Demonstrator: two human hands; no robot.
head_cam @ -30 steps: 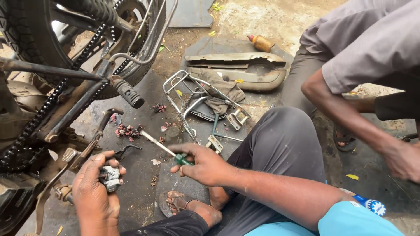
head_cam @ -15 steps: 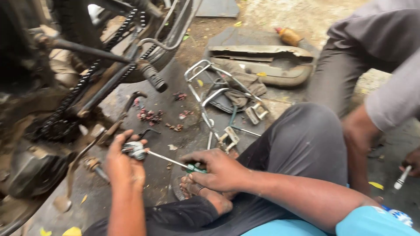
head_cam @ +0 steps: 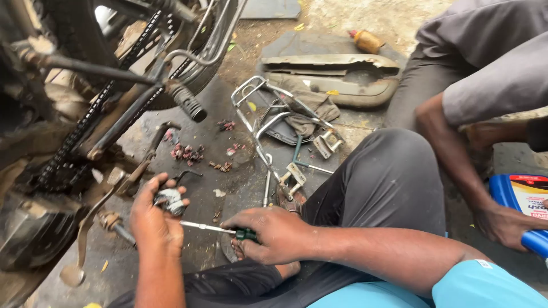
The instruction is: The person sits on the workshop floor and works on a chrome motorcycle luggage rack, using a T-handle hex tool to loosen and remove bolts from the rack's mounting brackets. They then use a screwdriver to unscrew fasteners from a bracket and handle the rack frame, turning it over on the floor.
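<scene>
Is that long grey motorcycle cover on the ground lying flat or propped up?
Lying flat. The grey cover rests lengthwise on the dirt ground beyond the chrome rack, with nothing under it propping it up.

Motorcycle (head_cam: 85, 114) left; metal rack (head_cam: 274, 120) behind knee (head_cam: 388, 171); co-worker (head_cam: 485, 74) perhaps kneeling right.

We see a screwdriver (head_cam: 220, 229) with a shiny silver shaft and a dark green handle. The small part (head_cam: 170, 201) is grey and silver. Our trousers (head_cam: 388, 182) are dark grey and our sleeve (head_cam: 485, 285) is light blue. The oil jug (head_cam: 522, 208) is bright blue with a white and red label. The little bottle (head_cam: 367, 41) is orange-brown. The floor (head_cam: 222, 142) is dark grey. The chain (head_cam: 85, 131) is black.
</scene>
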